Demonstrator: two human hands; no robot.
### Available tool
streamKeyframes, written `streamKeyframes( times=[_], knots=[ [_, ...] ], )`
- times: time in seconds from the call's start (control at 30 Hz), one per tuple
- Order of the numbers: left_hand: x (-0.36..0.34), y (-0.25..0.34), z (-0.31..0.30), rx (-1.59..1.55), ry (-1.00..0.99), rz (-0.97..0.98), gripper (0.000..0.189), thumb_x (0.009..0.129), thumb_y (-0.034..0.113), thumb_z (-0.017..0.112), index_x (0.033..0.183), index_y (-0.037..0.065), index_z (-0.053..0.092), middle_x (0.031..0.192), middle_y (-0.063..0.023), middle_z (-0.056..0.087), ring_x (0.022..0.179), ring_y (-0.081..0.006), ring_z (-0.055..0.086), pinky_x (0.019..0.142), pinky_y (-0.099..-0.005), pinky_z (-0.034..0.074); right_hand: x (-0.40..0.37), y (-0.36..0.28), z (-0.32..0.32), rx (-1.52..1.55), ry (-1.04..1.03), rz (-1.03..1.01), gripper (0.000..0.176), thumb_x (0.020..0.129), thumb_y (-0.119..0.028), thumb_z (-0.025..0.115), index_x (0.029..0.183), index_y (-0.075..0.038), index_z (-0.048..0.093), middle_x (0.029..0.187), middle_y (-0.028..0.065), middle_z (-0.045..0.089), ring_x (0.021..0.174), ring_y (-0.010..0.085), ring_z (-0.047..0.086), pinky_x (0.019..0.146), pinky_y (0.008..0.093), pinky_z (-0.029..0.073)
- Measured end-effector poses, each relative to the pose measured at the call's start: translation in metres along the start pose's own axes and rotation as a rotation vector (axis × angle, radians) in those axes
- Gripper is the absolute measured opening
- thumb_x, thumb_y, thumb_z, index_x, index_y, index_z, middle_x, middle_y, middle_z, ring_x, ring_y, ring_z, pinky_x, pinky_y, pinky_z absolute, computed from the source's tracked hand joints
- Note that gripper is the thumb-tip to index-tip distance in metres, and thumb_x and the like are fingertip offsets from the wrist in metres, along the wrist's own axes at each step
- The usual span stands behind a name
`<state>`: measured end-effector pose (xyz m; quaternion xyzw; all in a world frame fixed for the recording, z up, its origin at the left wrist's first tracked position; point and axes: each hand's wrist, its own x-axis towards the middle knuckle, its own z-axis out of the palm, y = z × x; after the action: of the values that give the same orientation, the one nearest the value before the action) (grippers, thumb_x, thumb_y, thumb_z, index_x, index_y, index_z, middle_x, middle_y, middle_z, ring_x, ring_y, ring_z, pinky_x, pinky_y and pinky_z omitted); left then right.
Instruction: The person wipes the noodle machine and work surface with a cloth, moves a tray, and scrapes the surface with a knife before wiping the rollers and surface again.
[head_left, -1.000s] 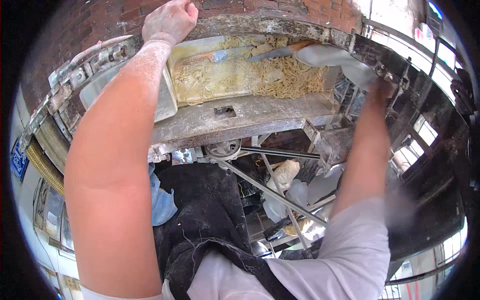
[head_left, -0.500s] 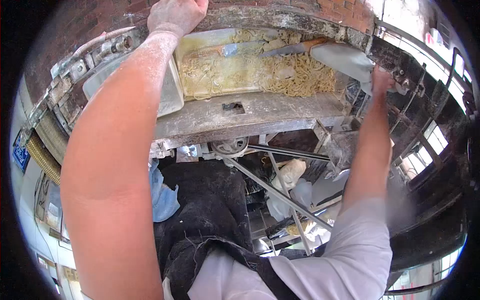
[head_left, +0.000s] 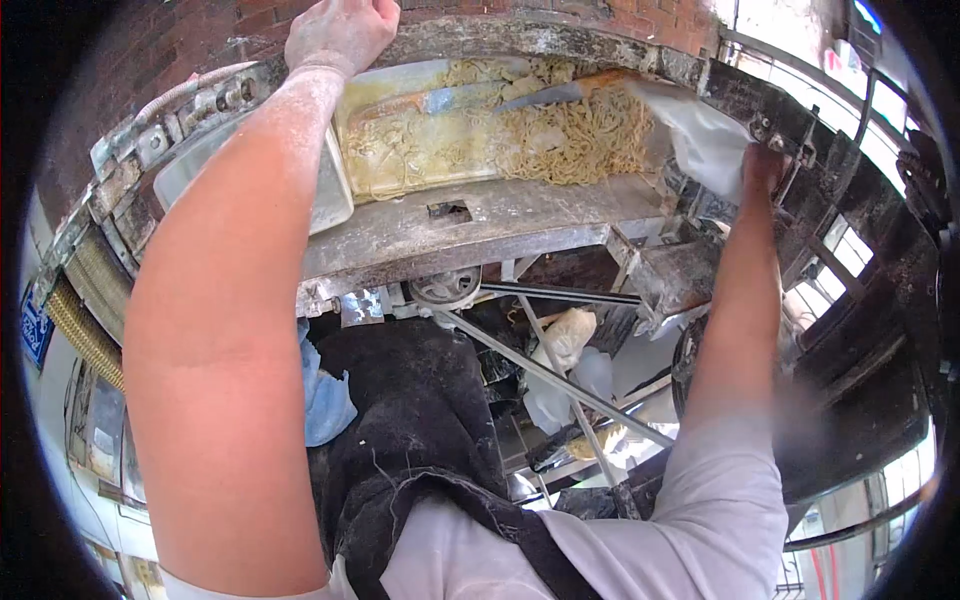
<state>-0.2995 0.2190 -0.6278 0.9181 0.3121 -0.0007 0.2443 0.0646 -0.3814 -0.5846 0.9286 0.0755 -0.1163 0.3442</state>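
- Left hand (head_left: pixel 342 32): located beyond the far-left corner of the tray (head_left: pixel 470 172), fingers curled; whether it held anything could not be determined.
- Right hand (head_left: pixel 764 168): gripped the plastic bag (head_left: pixel 700 135), right of the tray.
- Noodles (head_left: pixel 585 140): lay inside the tray, heaped toward its right end.
- Change: bag had shifted rightward, apparently leaving more noodles uncovered.

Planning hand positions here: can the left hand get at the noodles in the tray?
Probably yes: the left hand appears close to the tray, and most of the noodles lie uncovered.
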Motion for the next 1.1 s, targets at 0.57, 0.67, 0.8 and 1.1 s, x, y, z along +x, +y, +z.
streamKeyframes(
  times=[0.57, 0.67, 0.8, 1.1],
  knots=[
    [-0.001, 0.002, -0.004, 0.013, -0.024, -0.016, 0.021, 0.092, 0.029, 0.057, 0.090, 0.010, 0.068, 0.093, -0.0149, 0.074, 0.092, -0.0361, 0.071, 0.084, -0.0476, 0.055, -0.089, 0.077, 0.193, 0.358, -0.039, 0.134, 0.047, 0.081, -0.014, 0.065, 0.126, 0.000, 0.064, 0.120, 0.0153, 0.068, 0.100, 0.0291, 0.069, 0.086, 0.0420, 0.056],
    [0.001, -0.002, -0.002, 0.062, -0.019, 0.004, 0.021, 0.091, 0.028, 0.058, 0.090, 0.010, 0.068, 0.093, -0.0145, 0.073, 0.091, -0.0355, 0.071, 0.083, -0.0477, 0.055, -0.066, 0.050, 0.154, 0.898, 0.142, 0.334, 0.046, 0.083, -0.012, 0.064, 0.127, 0.000, 0.061, 0.116, 0.0128, 0.070, 0.100, 0.0283, 0.068, 0.087, 0.0396, 0.054],
    [-0.001, 0.001, -0.002, 0.010, -0.001, 0.005, 0.020, 0.092, 0.028, 0.058, 0.088, 0.011, 0.067, 0.093, -0.0141, 0.073, 0.091, -0.0351, 0.070, 0.082, -0.0476, 0.055, -0.111, 0.047, 0.114, 0.986, -0.019, 0.382, 0.050, 0.086, -0.016, 0.065, 0.132, 0.000, 0.056, 0.119, 0.0137, 0.070, 0.110, 0.0327, 0.066, 0.094, 0.0385, 0.050],
    [0.008, -0.004, 0.001, 0.037, 0.093, 0.045, 0.018, 0.089, 0.027, 0.061, 0.083, 0.011, 0.067, 0.086, -0.0143, 0.072, 0.086, -0.0360, 0.071, 0.078, -0.0495, 0.056, -0.099, 0.055, 0.132, 0.933, 0.102, 0.590, 0.049, 0.083, -0.028, 0.070, 0.120, 0.004, 0.067, 0.113, 0.0247, 0.070, 0.099, 0.0327, 0.070, 0.078, 0.0443, 0.057]
  ],
)
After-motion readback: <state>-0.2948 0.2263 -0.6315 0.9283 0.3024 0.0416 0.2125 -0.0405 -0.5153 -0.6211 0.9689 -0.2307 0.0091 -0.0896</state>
